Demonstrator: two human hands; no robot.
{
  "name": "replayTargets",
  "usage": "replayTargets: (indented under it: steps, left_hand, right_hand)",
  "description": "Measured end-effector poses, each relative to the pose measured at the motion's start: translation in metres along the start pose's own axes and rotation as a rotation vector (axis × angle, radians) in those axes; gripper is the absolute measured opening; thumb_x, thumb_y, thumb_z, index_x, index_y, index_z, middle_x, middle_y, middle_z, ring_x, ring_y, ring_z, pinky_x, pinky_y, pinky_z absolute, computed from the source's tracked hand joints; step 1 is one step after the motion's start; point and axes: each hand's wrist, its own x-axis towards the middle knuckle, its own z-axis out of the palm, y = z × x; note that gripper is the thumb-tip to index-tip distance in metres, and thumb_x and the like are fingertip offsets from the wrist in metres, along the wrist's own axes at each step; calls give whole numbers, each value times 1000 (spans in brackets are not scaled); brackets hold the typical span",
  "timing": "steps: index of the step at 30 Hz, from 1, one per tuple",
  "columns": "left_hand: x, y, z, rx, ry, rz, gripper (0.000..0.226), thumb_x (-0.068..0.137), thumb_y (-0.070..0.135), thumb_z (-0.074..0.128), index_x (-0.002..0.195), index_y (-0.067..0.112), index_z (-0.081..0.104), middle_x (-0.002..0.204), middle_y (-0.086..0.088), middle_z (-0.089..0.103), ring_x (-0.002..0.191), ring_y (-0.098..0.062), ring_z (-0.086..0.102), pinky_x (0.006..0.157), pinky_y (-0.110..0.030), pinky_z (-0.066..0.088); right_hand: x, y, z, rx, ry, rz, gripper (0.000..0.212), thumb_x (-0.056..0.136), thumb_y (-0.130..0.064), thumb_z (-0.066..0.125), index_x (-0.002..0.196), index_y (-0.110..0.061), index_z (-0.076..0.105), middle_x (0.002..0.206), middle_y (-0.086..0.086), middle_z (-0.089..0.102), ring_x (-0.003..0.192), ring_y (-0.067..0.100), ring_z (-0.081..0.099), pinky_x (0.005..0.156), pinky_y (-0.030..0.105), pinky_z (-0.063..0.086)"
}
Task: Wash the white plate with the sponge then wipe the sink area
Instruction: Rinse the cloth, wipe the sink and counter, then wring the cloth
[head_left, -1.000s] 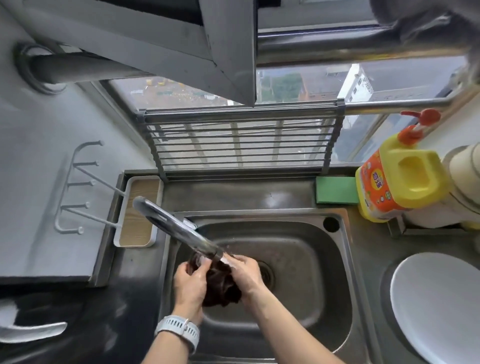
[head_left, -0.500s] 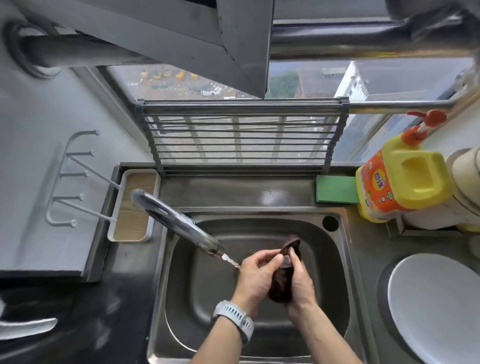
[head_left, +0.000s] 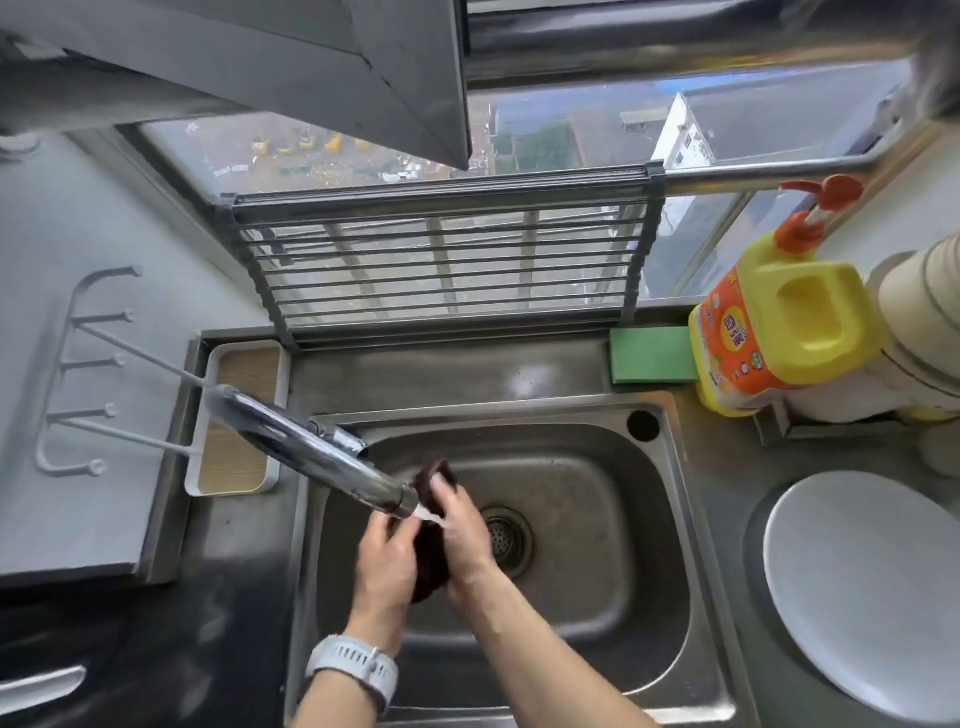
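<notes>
Sink at the counter's centre, faucet reaching over its left rim, both hands and a cloth above the basin, drain just right of them. Tray at the left edge; drying rack along the back edge. Sponge, then detergent bottle, at the back right; plate at the right edge.

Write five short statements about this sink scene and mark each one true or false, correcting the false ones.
1. Both hands, left hand and right hand, hold a dark cloth over the sink. True.
2. The white plate lies in the basin. False: it lies on the counter right of the sink.
3. Water runs from the tap. True.
4. The green sponge is in the right hand. False: it lies behind the sink, beside the soap bottle.
5. The watch is on the right wrist. False: it is on the left.
</notes>
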Motion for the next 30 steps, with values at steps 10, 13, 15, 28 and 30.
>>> replayTargets:
  steps: [10, 13, 15, 28, 30]
  left_hand:
    - [3, -5, 42, 124, 114, 182, 18, 83, 51, 61, 97, 41, 56, 125, 0, 63, 114, -23, 61, 106, -49, 45]
    - [20, -11, 19, -246, 108, -20, 20, 91, 24, 58, 107, 32, 68, 116, -16, 70, 94, -28, 66, 84, -43, 54]
    - [20, -14, 9, -361, 82, -131, 25, 98, 23, 52, 111, 19, 73, 113, -15, 71, 89, -26, 67, 75, -35, 52]
    - [28, -17, 32, -36, 120, 136, 24, 95, 35, 54, 110, 35, 73, 113, 5, 75, 110, -19, 68, 107, -49, 49]
    - [20, -16, 43, 11, 72, 174, 35, 90, 48, 51, 113, 33, 73, 111, 6, 75, 108, -17, 69, 104, -46, 51]
  right_hand:
    - [-14, -13, -40, 251, 6, 69, 37, 80, -45, 71, 94, -11, 78, 102, 12, 73, 91, 29, 68, 89, 39, 53]
    - [-13, -4, -18, -78, 55, -30, 23, 65, -34, 68, 80, -18, 77, 83, 8, 73, 67, 20, 62, 57, 26, 43]
    - [-12, 1, -5, -149, 2, -117, 25, 76, -23, 64, 97, -23, 78, 95, 6, 77, 78, 18, 67, 61, 26, 49]
    - [-29, -18, -4, -191, 35, -176, 24, 86, -17, 58, 98, -13, 78, 99, 7, 78, 99, 26, 71, 89, 38, 55]
    - [-39, -19, -16, -167, 42, -211, 23, 94, -16, 57, 93, -12, 79, 99, 8, 78, 94, 21, 70, 86, 35, 54]
